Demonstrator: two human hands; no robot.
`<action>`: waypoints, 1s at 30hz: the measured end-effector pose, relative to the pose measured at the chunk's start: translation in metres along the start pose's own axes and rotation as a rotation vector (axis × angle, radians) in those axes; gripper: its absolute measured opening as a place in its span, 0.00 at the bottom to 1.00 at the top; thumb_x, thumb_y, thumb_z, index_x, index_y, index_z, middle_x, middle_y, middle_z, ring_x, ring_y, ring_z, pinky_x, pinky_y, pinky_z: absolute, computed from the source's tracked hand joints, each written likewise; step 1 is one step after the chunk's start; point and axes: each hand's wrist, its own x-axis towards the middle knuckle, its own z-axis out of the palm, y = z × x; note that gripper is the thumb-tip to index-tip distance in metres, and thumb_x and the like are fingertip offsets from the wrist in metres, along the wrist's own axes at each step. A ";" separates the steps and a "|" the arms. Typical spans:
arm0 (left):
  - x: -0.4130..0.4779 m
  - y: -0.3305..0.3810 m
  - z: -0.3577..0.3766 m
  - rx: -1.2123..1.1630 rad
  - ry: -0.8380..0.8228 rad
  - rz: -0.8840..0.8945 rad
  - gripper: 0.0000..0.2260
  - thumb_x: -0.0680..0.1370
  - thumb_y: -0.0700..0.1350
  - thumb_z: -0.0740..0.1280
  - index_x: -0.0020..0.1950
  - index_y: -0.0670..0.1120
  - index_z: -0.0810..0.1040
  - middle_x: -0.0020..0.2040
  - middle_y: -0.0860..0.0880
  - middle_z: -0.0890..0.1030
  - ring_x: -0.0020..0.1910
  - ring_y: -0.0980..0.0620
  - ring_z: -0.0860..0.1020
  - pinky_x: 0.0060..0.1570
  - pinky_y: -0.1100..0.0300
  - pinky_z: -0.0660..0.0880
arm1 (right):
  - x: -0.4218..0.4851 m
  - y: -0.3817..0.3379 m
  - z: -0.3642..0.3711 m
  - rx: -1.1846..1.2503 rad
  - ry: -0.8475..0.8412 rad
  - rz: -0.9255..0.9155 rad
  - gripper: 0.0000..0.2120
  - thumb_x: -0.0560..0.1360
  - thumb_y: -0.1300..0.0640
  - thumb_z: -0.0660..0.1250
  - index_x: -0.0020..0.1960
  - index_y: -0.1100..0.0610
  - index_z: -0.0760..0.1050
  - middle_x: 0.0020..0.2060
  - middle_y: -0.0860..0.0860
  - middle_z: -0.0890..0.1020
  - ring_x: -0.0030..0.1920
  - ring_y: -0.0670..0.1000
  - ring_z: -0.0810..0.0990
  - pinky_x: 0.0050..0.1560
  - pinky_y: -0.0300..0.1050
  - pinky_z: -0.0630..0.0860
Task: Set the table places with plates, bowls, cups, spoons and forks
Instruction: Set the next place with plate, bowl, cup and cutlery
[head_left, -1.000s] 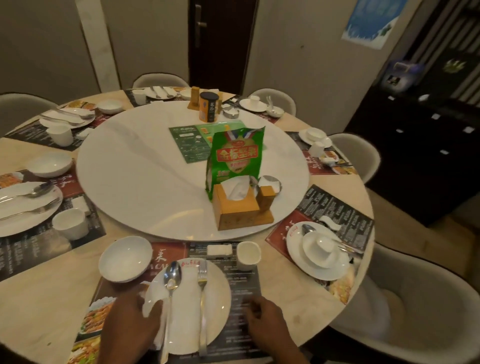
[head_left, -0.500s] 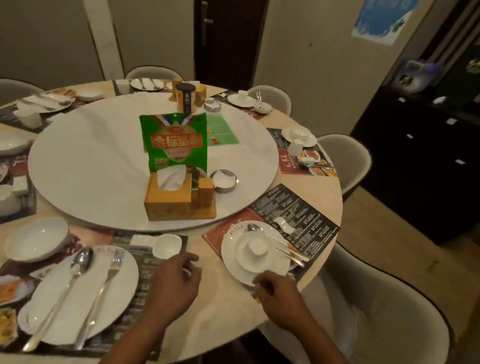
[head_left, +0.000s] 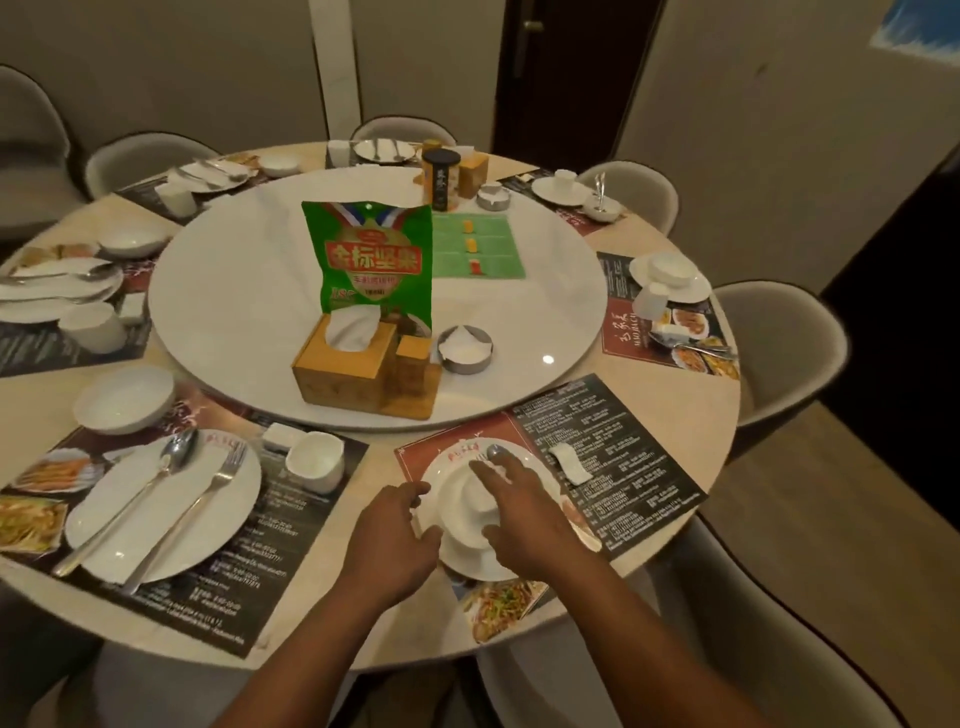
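The plate for this place sits on its placemat at the near edge of the worktop, right between both hands. There's an upside-down bowl on it with a cup on top, and a spoon tip pokes out just past the right fingers.

Compared with 0.5 s ago, the left hand has come over from the gap beside the neighbouring cup. The right hand has gone from the plate's near edge to up over the stack.

The left hand's at the plate's left rim with its fingers curled and the thumb lying on the rim. Honestly can't tell if it's actually pinching it or just touching. The right hand is spread flat with straight fingers over the bowl and cup, resting on them, not wrapped around anything.

Off to the left, the other plate has a fork on it. Behind it all, the turntable carries a tissue box and a green bag.
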 end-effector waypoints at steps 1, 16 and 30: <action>0.004 0.000 0.002 -0.001 0.004 0.000 0.25 0.73 0.48 0.73 0.69 0.53 0.72 0.60 0.52 0.77 0.54 0.53 0.78 0.54 0.60 0.75 | 0.005 0.002 0.001 -0.019 -0.029 -0.028 0.39 0.74 0.59 0.71 0.78 0.45 0.55 0.79 0.50 0.53 0.78 0.55 0.53 0.74 0.50 0.62; 0.051 0.071 0.028 -0.622 -0.128 -0.020 0.15 0.77 0.52 0.69 0.62 0.63 0.74 0.58 0.60 0.79 0.56 0.58 0.78 0.59 0.55 0.76 | 0.014 0.046 -0.063 0.828 0.138 -0.022 0.28 0.70 0.59 0.76 0.65 0.42 0.71 0.62 0.40 0.76 0.63 0.43 0.76 0.58 0.44 0.79; 0.102 0.205 0.173 -0.216 0.224 0.034 0.30 0.66 0.56 0.75 0.66 0.59 0.70 0.59 0.56 0.74 0.59 0.56 0.73 0.57 0.63 0.68 | 0.056 0.212 -0.087 0.368 0.340 -0.151 0.25 0.67 0.57 0.75 0.61 0.47 0.70 0.54 0.41 0.73 0.54 0.39 0.72 0.52 0.35 0.71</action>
